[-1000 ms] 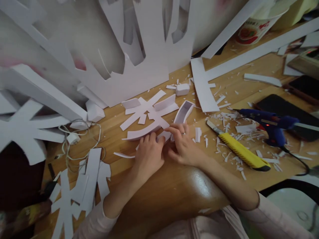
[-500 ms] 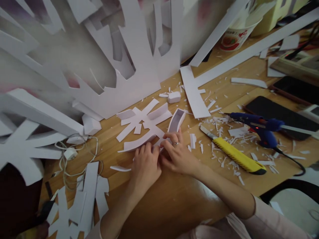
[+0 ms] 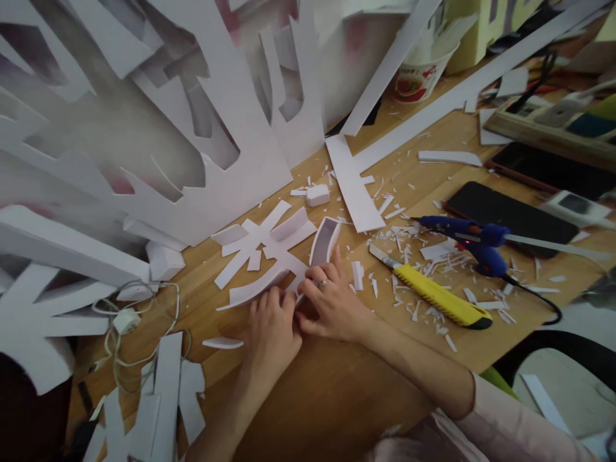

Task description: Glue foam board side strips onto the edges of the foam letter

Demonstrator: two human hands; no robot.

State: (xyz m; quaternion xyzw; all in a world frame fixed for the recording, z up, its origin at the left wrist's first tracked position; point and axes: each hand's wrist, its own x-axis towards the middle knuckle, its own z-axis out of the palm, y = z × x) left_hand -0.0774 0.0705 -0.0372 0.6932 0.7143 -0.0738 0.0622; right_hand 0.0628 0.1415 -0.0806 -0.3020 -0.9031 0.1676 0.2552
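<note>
A white foam-board cutout point(image 3: 251, 241), shaped like a written character, lies on the wooden table with thin strips standing along some of its edges. My left hand point(image 3: 273, 326) is closed, its curled fingers gripping the cutout's near edge. Close beside it, my right hand point(image 3: 333, 301), with a ring on one finger, is closed on the near right part, next to a curved section with raised walls point(image 3: 325, 240). The fingers hide the exact spot they hold. A loose curved strip point(image 3: 222, 343) rests left of my left hand.
Right of my hands lie a yellow utility knife point(image 3: 440, 295) with its blade out, a blue glue gun point(image 3: 462, 232), and many white scraps. Phones point(image 3: 513, 215) and a power strip point(image 3: 553, 128) sit farther right. Large white cutouts point(image 3: 231, 186) lean behind; a white cable point(image 3: 166, 327) lies left.
The view has turned slightly, so the scene sits farther left. Both hands keep their hold on the cutout, with only slight finger movement.
</note>
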